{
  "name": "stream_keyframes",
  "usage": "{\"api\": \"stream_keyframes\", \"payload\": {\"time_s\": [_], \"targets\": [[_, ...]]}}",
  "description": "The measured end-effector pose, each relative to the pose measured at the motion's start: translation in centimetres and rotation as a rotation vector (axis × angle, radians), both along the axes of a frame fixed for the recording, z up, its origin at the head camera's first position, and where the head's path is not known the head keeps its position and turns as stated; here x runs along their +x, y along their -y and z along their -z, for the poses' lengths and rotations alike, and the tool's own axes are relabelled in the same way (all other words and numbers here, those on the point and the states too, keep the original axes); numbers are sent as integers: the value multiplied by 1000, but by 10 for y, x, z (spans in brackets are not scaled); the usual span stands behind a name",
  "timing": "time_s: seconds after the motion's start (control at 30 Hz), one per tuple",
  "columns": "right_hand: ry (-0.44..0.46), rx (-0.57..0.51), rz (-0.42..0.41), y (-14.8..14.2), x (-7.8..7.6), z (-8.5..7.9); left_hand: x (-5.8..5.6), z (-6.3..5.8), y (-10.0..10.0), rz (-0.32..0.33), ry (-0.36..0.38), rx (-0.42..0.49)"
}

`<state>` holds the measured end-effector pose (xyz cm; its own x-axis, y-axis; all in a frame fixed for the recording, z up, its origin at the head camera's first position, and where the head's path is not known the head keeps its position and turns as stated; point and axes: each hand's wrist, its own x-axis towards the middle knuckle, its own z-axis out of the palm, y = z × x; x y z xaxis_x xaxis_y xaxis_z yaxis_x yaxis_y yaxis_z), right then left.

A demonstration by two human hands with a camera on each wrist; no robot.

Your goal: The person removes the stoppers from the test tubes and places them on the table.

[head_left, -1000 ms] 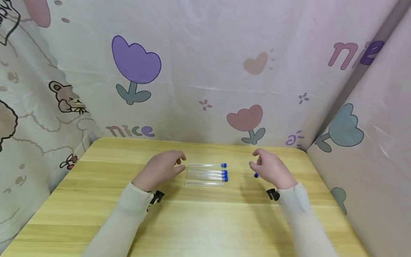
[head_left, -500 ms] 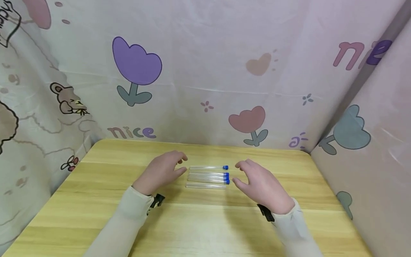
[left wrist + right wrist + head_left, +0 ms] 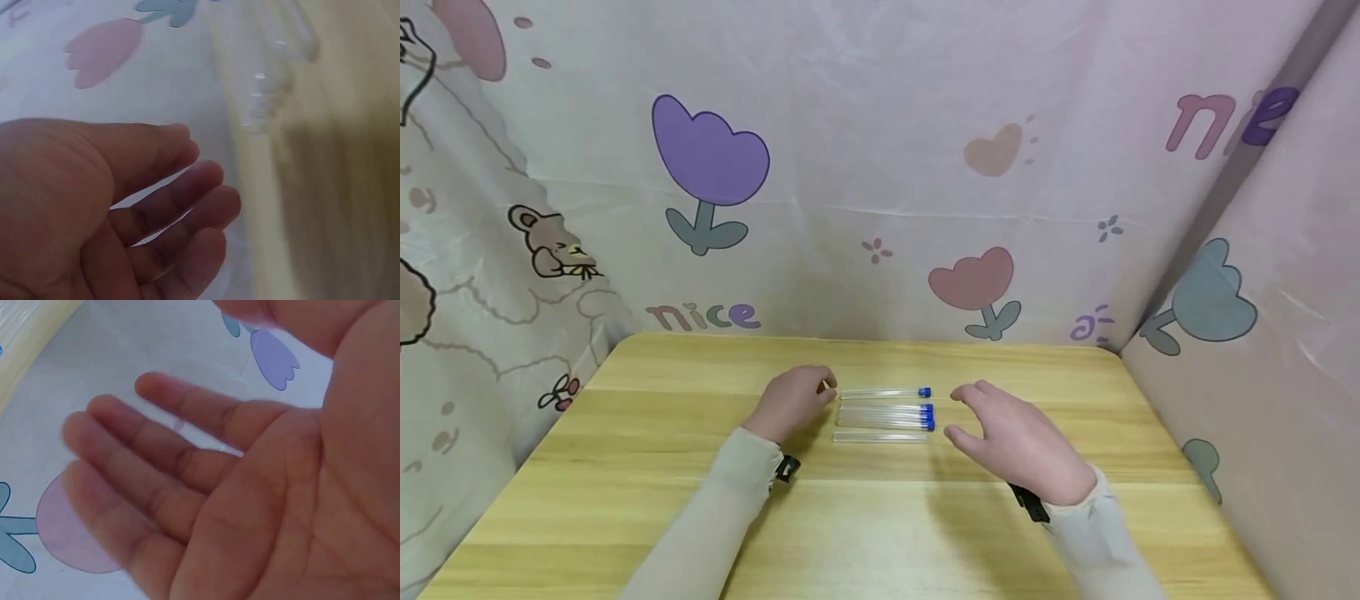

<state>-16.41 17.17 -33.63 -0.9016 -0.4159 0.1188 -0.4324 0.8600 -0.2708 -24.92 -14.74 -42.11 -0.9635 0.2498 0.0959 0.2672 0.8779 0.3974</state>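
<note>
Clear test tubes lie side by side on the wooden table in the head view. At the back is a single test tube with a blue cap (image 3: 926, 392). Nearer is a close group of blue-capped test tubes (image 3: 886, 415), and in front an uncapped test tube (image 3: 880, 437). My left hand (image 3: 793, 402) is by the rear tube's left end, thumb and index fingertips close together. In the left wrist view, the rounded tube ends (image 3: 257, 103) are apart from its loosely bent fingers. My right hand (image 3: 1018, 433) hovers right of the caps, fingers spread, its palm (image 3: 250, 512) holding nothing.
The light wooden table (image 3: 850, 533) ends at a patterned curtain (image 3: 835, 167) behind, with more curtain at both sides. Black wrist straps (image 3: 1028, 502) sit at the sleeve cuffs.
My right hand moved left towards the tubes, and its fingers spread; the loose blue cap seen beside it earlier is out of sight. My left hand has drawn its thumb and index finger together.
</note>
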Motion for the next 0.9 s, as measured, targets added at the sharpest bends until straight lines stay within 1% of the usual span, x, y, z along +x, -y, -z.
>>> {"api": "stream_keyframes", "payload": {"time_s": [0.07,0.13,0.27,0.33,0.57,0.77,0.9], "targets": [[-8,6,21,0,1,1,-7,8,-1,-5,11,-3],[-20,10,32,0,2,1,-13,13,-3,6,16,-22],[-10,4,25,0,1,0,-22,17,-6,38,30,-55],[4,0,20,1,0,0,-25,18,-7,40,39,-55],[15,-2,17,2,0,-1,-29,21,-8,19,65,-34],[17,-7,12,3,1,-1,-32,23,-8,41,74,-17],[22,-13,7,3,3,0,-33,24,-6,50,59,0]]}}
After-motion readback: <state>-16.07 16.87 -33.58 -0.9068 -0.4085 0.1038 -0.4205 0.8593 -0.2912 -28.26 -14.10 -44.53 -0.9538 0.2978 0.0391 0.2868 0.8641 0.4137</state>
